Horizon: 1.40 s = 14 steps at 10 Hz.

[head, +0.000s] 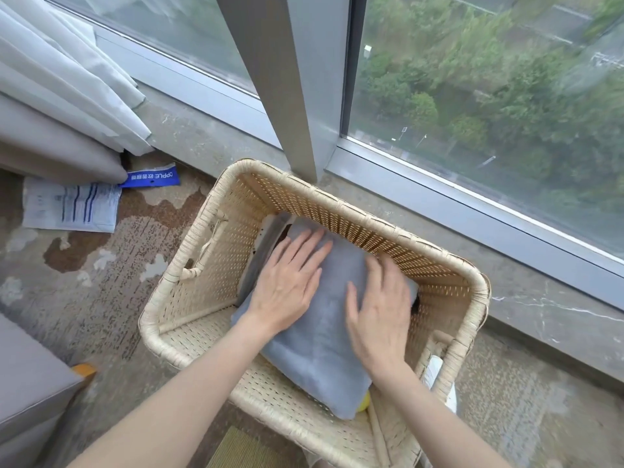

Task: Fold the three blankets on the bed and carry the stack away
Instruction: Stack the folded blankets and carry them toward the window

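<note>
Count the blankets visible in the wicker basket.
3. Blue-grey blanket on top, under left hand and right hand; dark blanket peeking from beneath it; pale grey blanket showing at their left. Others may be hidden.

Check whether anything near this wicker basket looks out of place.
A printed leaflet and a blue OPPLE packet lie loose on the floor by the curtain. The folded blanket sits askew in the basket, one corner over its rim.

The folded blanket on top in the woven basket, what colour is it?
Plain blue-grey folded blanket, best seen in head view.
</note>
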Each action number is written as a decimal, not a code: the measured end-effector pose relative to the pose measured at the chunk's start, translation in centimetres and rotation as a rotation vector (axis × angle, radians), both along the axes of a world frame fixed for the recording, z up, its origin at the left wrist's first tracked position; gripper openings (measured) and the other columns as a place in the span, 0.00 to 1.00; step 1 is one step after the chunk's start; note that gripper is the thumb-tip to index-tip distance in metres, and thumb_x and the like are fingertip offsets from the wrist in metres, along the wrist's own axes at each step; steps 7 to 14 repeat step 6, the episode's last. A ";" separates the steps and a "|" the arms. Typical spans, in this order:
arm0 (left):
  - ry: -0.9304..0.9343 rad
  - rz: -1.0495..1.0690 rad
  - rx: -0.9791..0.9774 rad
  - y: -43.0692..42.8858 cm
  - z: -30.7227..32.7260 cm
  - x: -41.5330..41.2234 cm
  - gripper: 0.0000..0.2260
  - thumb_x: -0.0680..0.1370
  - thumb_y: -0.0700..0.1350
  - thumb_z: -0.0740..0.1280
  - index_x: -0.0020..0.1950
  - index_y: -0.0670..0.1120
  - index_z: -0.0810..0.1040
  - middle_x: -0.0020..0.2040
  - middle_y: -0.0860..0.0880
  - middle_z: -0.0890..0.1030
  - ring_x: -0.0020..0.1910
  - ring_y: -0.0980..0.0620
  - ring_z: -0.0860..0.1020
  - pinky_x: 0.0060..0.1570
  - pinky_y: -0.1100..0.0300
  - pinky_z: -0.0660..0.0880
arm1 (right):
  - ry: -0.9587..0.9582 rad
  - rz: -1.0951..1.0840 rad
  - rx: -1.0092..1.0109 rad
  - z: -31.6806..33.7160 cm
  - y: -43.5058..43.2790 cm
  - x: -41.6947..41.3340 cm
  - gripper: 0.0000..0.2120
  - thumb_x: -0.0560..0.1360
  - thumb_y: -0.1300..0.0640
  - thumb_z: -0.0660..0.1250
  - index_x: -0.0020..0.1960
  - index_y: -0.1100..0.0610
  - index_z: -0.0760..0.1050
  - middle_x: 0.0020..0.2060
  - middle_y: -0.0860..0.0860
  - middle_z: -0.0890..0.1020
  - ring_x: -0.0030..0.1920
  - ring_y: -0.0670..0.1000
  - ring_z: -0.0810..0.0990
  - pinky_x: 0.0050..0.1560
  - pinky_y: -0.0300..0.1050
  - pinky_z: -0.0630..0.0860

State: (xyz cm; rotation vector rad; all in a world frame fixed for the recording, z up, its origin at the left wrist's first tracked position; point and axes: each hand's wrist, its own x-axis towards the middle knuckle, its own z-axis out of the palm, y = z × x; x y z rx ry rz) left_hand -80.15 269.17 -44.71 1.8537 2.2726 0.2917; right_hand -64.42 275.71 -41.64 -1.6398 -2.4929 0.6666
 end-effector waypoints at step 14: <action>-0.198 0.061 -0.427 0.8 -3.2 -0.8 0.24 0.84 0.53 0.49 0.80 0.56 0.49 0.81 0.54 0.50 0.79 0.57 0.45 0.77 0.44 0.45 | -0.245 0.282 -0.274 -5.1 2.3 -0.4 0.31 0.80 0.42 0.52 0.78 0.57 0.51 0.73 0.56 0.64 0.72 0.57 0.62 0.72 0.52 0.57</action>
